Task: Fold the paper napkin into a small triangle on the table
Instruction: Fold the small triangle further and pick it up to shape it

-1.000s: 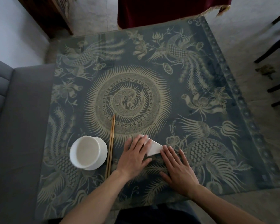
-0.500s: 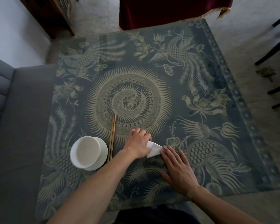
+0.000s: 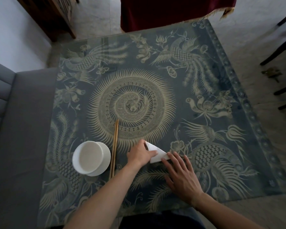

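Glass-topped and patterned with pale birds, the table [image 3: 205, 66] fills our view. Near its front left edge we see a white bowl [image 3: 91, 158] with chopsticks [image 3: 114, 147] just beside it. Our right hand [image 3: 182, 176] lies flat, fingertips pressing the napkin [image 3: 157, 153], a small white triangle at front centre; our left hand [image 3: 139, 153] pinches its left side.

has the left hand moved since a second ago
Yes. The left hand lay flat on the napkin; now it has curled round the napkin's left end, staying just right of the chopsticks.
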### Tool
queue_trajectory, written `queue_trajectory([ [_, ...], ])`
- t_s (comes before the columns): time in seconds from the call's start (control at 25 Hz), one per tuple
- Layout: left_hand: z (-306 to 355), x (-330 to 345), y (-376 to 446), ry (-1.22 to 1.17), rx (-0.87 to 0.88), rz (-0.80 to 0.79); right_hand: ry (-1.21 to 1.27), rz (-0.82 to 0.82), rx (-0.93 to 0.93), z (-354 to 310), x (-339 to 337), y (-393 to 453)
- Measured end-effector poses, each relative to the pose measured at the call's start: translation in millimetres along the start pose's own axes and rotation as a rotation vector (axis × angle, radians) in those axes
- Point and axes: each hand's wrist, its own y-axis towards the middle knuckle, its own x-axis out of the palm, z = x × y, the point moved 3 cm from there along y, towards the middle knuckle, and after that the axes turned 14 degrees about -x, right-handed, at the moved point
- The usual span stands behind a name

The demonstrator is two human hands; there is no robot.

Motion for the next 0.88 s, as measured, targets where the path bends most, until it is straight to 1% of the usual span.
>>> queue_trajectory([
  [0.12,2.5,0.2,-1.6,-0.097,-0.047,-0.029,-0.004,0.019,-0.006,0.7,0.1,-2.1],
  [0.24,2.7,-1.2,-8.2,-0.128,0.019,-0.015,-0.002,0.027,-0.010,0.8,1.2,-3.5],
  [0.28,1.5,-1.0,-10.2,-0.178,0.032,-0.034,-0.003,0.028,-0.010,0.6,1.3,-3.6],
  [0.32,-0.4,-0.4,-11.5,-0.270,0.029,-0.071,-0.004,0.028,-0.011,0.5,1.7,-3.4],
  [0.4,-6.9,0.0,-13.4,-0.527,-0.002,-0.146,-0.004,0.022,-0.014,0.3,1.9,-3.4],
  [0.48,-12.2,0.3,-15.5,-0.744,-0.003,-0.188,-0.001,0.019,-0.011,0.3,1.2,-3.4],
  [0.6,-12.2,2.1,-16.5,-0.928,0.053,-0.247,0.004,0.015,-0.006,-0.3,-0.6,-3.1],
  [0.72,-9.4,3.4,-14.2,-0.939,0.040,-0.234,0.008,0.013,-0.005,-0.3,-2.3,-3.4],
  [0.8,-9.0,0.8,-10.9,-0.816,0.057,-0.191,0.012,0.012,-0.004,-0.6,-3.2,-2.7],
  [0.88,-9.0,-1.6,-8.6,-0.615,0.104,-0.146,0.015,0.012,-0.006,-0.9,-3.1,-2.6],
])
